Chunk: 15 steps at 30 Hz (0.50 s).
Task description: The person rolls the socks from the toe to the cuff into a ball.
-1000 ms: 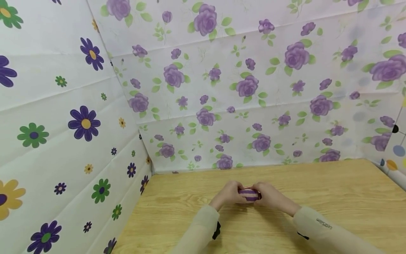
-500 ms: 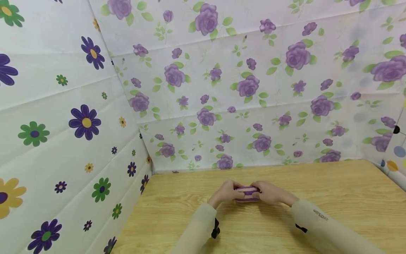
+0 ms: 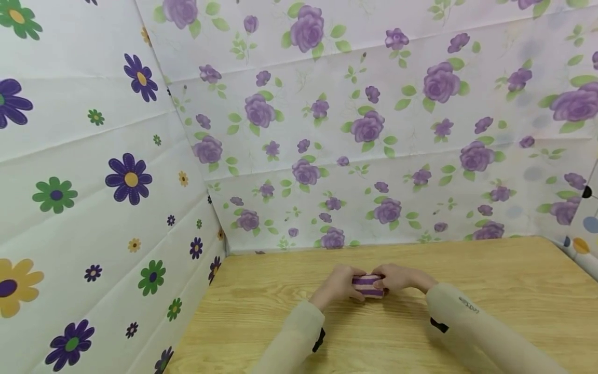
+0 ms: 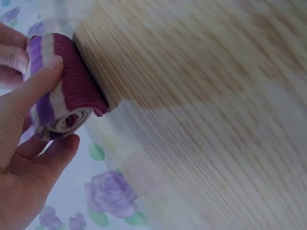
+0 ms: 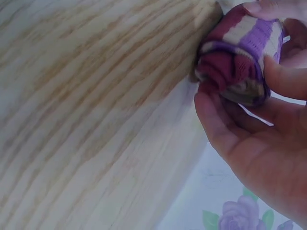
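Observation:
A tightly rolled sock [image 3: 368,286], knitted in purple, cream and maroon stripes, lies sideways between both hands on the wooden table. My left hand [image 3: 340,284] grips its left end, thumb across the stripes and fingers around the far side and beneath. In the left wrist view the spiral end of the rolled sock [image 4: 79,79] faces out beside the left thumb. From the right, my right hand [image 3: 397,277] holds the other end, with its thumb on the near side. The right wrist view shows maroon fabric bunched inside the rolled sock's open end [image 5: 230,69], fingertips right at its edge.
Pale wood-grain table [image 3: 467,291] stretches around the hands. Behind it hangs a white sheet [image 3: 420,135] printed with purple roses, and at left another sheet [image 3: 107,228] with daisies. Both forearms wear light beige sleeves [image 3: 467,317].
Both hands keep hold of the rolled sock while their fingers shift along it. The right hand has moved slightly up and left, its thumb now across the striped near side.

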### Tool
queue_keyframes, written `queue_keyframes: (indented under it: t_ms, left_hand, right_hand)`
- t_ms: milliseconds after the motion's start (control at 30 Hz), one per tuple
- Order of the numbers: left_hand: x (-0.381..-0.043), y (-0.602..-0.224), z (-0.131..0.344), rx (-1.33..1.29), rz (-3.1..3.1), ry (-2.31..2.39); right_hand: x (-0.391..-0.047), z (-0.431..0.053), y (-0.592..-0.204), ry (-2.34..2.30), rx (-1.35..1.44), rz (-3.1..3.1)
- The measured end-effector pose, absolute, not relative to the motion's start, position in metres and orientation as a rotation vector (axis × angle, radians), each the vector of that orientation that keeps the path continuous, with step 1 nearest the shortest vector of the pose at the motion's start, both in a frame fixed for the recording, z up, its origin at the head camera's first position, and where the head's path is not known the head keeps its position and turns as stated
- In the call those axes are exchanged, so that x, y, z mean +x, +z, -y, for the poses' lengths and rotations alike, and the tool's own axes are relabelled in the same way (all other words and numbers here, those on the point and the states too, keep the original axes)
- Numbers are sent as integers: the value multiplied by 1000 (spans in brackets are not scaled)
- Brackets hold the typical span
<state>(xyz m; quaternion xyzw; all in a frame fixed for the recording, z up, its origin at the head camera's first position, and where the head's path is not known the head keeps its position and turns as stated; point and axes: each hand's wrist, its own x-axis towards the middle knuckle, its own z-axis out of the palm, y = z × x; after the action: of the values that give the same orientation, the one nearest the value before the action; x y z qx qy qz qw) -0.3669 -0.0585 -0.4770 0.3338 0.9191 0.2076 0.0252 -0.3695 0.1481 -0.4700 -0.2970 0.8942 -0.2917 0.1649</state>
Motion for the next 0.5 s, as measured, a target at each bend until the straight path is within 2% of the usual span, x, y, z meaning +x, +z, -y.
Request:
queue_keyframes:
  t_ms: [167, 367, 500]
  left_hand:
    - [-363, -477, 57, 1080, -2882, 449]
    - [-361, -479, 58, 1061, -2872, 445]
    - [-361, -484, 60, 1020, -2847, 501]
  right_hand:
    - [-373, -150, -467, -918, -782, -2412]
    - [-374, -153, -467, -990, -668, -2298]
    - [-366, -150, -469, -900, -845, -2467]
